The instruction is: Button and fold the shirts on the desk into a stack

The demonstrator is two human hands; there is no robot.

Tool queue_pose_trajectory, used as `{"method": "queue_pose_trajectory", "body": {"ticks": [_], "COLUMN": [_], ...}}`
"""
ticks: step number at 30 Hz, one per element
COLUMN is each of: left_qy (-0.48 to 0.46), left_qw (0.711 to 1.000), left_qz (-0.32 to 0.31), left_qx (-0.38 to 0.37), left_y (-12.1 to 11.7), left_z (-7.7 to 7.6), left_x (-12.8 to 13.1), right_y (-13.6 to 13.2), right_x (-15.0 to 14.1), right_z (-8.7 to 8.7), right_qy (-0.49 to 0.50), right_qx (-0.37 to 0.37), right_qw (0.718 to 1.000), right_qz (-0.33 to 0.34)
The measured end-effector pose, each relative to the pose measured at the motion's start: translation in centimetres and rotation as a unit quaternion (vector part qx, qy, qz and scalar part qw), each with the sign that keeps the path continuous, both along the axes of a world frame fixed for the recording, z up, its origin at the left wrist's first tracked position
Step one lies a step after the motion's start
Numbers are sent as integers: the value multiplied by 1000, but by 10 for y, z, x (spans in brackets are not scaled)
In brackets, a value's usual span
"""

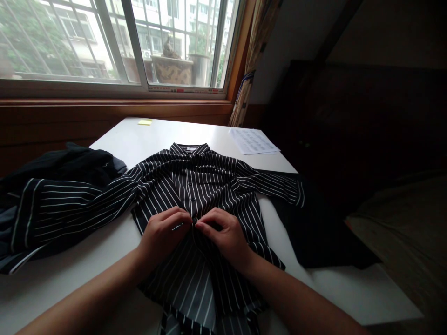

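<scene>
- Black, white-striped shirt (213,197) lies across the centre of the frame, its collar (201,149) toward the top.
- Our left hand (165,230) and right hand (225,232) pinch it around a dark button (194,221), just below centre.

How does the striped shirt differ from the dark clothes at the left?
The striped shirt has pale stripes; the dark clothes look mostly plain. The shirt is spread out, while the clothes lie bunched. The left hand and right hand pinch the shirt; neither touches the clothes. Both are dark fabric.

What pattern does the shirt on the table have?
The shirt is black with white stripes, seen in the head view.
</scene>
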State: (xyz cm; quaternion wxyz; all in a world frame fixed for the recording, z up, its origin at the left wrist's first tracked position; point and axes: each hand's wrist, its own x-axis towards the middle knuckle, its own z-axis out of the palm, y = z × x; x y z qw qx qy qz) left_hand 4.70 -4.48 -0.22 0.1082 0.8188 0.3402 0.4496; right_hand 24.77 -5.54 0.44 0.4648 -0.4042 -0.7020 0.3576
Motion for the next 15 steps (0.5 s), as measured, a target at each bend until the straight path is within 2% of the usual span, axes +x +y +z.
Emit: {"method": "queue_pose_trajectory", "body": {"ticks": [2,5,8,15], "left_qy": [0,11,26,81], "left_qw": [1000,1000,999,995], "left_qz": [-7,-16,-20,-25], "left_qx": [0,6,12,51], "left_y": [0,0,0,2], "left_z": [0,0,-1,-3], "left_x": [0,-1,-2,-4], "right_y": [-1,-2,-1,7], "right_x": [0,0,0,4], "right_z": [0,-3,-5,-4], "right_qy": [-5,15,54,98], "right_qx": [-17,-80,-149,-247], "right_qw": [1000,997,987,963], "right_qz": [4,0,8,48]}}
